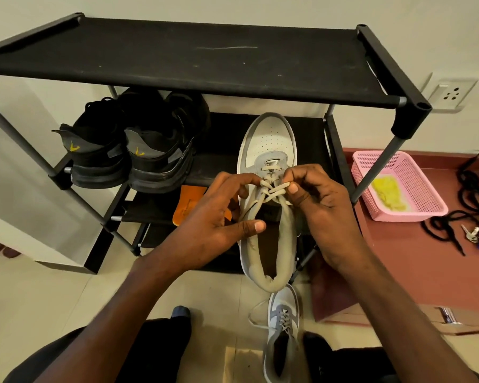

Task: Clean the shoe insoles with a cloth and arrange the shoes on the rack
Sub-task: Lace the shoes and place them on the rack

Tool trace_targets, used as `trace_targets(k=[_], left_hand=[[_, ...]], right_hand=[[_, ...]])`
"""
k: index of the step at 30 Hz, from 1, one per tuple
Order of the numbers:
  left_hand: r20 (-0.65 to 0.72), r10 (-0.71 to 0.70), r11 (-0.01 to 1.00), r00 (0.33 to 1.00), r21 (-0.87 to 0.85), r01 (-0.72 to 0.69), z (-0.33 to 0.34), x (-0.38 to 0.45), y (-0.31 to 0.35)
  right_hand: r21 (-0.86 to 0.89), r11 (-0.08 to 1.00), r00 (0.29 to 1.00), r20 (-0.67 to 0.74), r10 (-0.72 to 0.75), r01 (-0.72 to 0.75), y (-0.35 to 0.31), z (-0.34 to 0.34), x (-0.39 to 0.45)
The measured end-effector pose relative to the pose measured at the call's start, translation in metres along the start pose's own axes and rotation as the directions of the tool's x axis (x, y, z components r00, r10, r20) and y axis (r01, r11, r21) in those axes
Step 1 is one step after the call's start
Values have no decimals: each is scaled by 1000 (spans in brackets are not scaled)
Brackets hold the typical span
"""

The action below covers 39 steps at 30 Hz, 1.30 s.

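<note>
While hands [263,205] pinch laces [271,189], sneaker [268,139] beside rack post [336,161].

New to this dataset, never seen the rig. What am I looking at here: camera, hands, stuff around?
No machine: one wide-angle camera on a person's head, looking down at their bare hands. The left hand and right hand hold a grey-and-white sneaker in front of a black shoe rack, fingers pinching its laces. Its mate lies on the floor below. On the rack: a pair of black shoes and an orange insole. To the right, a pink basket holds a yellow cloth, next to black laces and keys.
</note>
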State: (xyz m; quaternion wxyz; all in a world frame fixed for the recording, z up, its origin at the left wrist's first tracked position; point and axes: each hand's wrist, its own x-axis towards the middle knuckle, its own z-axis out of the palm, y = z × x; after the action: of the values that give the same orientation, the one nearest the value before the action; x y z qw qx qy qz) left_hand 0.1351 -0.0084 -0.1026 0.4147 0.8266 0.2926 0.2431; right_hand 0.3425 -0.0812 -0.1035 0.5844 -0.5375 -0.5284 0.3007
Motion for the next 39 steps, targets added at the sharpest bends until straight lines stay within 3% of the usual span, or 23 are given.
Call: trace_targets(k=[10,16,20,26,32,39], left_hand=[[-36,1,998,999,-66,-3,1,1,-3],[-33,21,998,999,-62,-23,2,1,-4],[-41,36,998,999,-48,-38,2,1,-4],[-44,48,999,998,-8,-48,5,1,-2],[-119,71,994,990,-69,-79,3,3,1],[-97,76,991,992,-103,-86,4,7,2]], right_hand=[[169,983,997,28,67,-71,1,-14,-2],[89,994,998,15,56,-57,-1,-12,-3],[-51,998,1000,-8,27,-28,-1,-9,0],[45,996,996,-52,74,-71,3,-6,-1],[213,972,993,90,81,-98,3,-22,-2],[107,989,990,104,94,-105,-1,-18,-8]])
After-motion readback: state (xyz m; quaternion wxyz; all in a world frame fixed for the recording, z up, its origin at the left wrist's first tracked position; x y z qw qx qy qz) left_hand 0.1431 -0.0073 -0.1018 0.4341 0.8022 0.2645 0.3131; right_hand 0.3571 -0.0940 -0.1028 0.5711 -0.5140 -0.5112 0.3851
